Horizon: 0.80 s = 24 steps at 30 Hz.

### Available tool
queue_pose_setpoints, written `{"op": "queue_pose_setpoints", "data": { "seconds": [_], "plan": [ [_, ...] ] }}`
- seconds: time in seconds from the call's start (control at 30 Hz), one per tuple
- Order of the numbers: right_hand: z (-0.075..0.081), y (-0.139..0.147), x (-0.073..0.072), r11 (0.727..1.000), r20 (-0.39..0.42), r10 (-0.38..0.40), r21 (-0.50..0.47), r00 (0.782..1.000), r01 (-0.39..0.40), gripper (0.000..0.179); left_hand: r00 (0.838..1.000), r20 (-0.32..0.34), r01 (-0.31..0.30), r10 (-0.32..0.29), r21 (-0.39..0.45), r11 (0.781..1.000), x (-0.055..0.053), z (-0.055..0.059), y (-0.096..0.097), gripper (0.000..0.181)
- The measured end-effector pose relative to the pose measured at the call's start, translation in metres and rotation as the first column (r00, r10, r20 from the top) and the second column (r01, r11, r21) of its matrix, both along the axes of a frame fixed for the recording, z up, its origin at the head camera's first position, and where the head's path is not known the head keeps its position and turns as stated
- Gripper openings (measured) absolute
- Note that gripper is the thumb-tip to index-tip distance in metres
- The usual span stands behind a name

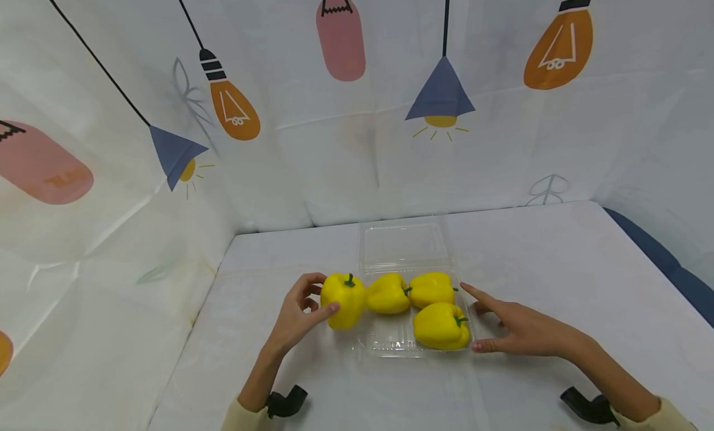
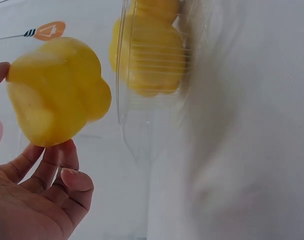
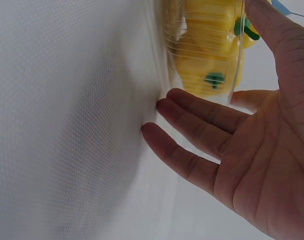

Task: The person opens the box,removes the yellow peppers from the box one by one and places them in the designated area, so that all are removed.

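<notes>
My left hand [image 1: 301,316] holds a yellow bell pepper [image 1: 346,302] between thumb and fingers, stem upward, beside the left wall of a clear plastic clamshell box [image 1: 390,343]. In the left wrist view the held pepper [image 2: 56,92] is raised next to the box wall. Inside the box lie three more yellow peppers: one at the back left [image 1: 387,293], another at the back right [image 1: 432,288] and a third at the front right [image 1: 442,327]. My right hand [image 1: 521,328] spreads its fingers at the box's right wall, fingertips right at the plastic in the right wrist view.
The box's clear lid [image 1: 404,242] lies folded back on the white table [image 1: 530,387]. A white curtain [image 1: 346,152] printed with lamps and bulbs stands behind and to the left. A dark blue surface [image 1: 658,251] shows past the table's right edge.
</notes>
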State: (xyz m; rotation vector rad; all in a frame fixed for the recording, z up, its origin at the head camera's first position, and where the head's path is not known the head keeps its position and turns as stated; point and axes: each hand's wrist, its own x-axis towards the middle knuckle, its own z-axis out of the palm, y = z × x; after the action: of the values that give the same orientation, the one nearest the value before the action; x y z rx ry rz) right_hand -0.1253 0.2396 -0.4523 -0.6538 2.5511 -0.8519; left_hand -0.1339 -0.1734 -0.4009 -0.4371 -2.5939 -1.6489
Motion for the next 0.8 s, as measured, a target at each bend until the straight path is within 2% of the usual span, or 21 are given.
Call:
{"op": "queue_pose_setpoints", "data": {
  "seconds": [0.13, 0.33, 0.47, 0.6, 0.8],
  "plan": [
    [-0.001, 0.000, 0.000, 1.000, 0.002, -0.002, -0.005, 1.000, 0.002, 0.098, 0.999, 0.010, -0.042, 0.042, -0.019, 0.999, -0.002, -0.001, -0.003, 0.050],
    [-0.002, 0.000, 0.000, 1.000, -0.002, -0.004, 0.004, 1.000, 0.004, 0.099, 0.994, 0.015, -0.112, 0.112, -0.036, 0.993, -0.015, -0.023, -0.014, 0.054],
    [-0.001, 0.000, 0.000, 1.000, -0.002, -0.002, -0.001, 1.000, 0.002, 0.099, 0.987, 0.010, -0.162, 0.163, -0.020, 0.987, -0.019, -0.031, -0.018, 0.055],
    [-0.001, 0.000, 0.000, 1.000, -0.006, -0.001, 0.000, 1.000, 0.001, 0.100, 0.977, -0.009, -0.213, 0.213, -0.019, 0.977, -0.020, -0.035, -0.018, 0.058],
    [0.000, 0.000, 0.000, 1.000, -0.008, 0.002, 0.003, 1.000, -0.002, 0.100, 0.952, -0.072, -0.303, 0.298, -0.090, 0.949, -0.021, -0.040, -0.012, 0.062]
  ]
}}
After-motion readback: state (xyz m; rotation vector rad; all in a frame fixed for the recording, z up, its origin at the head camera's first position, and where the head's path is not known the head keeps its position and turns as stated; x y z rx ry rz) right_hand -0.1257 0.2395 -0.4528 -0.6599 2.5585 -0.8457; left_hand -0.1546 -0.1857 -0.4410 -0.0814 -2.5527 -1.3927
